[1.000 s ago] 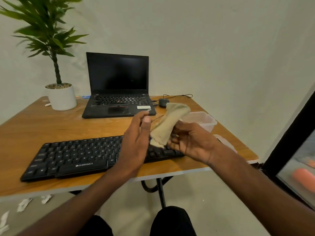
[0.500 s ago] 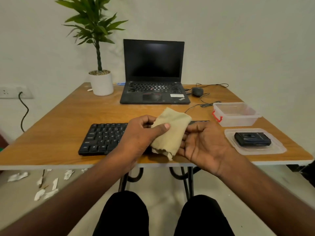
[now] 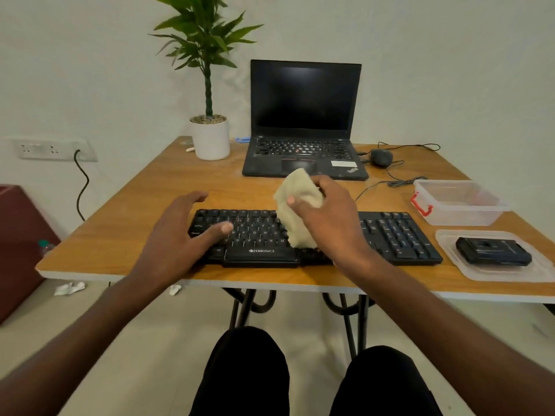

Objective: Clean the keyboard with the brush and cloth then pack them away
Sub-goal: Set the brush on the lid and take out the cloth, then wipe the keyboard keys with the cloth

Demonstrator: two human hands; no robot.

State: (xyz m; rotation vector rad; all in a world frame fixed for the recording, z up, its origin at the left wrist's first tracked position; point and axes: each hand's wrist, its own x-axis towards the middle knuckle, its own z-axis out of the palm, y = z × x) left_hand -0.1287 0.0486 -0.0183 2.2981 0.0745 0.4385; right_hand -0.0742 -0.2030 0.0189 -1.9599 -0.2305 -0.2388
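Note:
A black keyboard [image 3: 396, 235] lies along the front edge of the wooden table [image 3: 126, 223]. My right hand [image 3: 327, 214] grips a bunched beige cloth [image 3: 295, 202] above the keyboard's middle, and the cloth's lower end hangs down to the keys. My left hand [image 3: 180, 232] hovers over the keyboard's left end with fingers spread and holds nothing. A clear plastic box [image 3: 456, 202] stands at the right. In front of it lies its lid [image 3: 540, 271] with a black boxy object [image 3: 492, 250] on it. No brush is recognisable.
An open laptop [image 3: 303, 121] stands at the back of the table, with a potted plant [image 3: 208, 130] to its left and a wired mouse [image 3: 380, 157] to its right. Paper scraps [image 3: 69, 288] lie on the floor. A dark red object [image 3: 18, 241] stands at the left.
My left hand has let go of the cloth and moved left over the keyboard. My right hand now holds the cloth alone, lower over the keys. The view has shifted.

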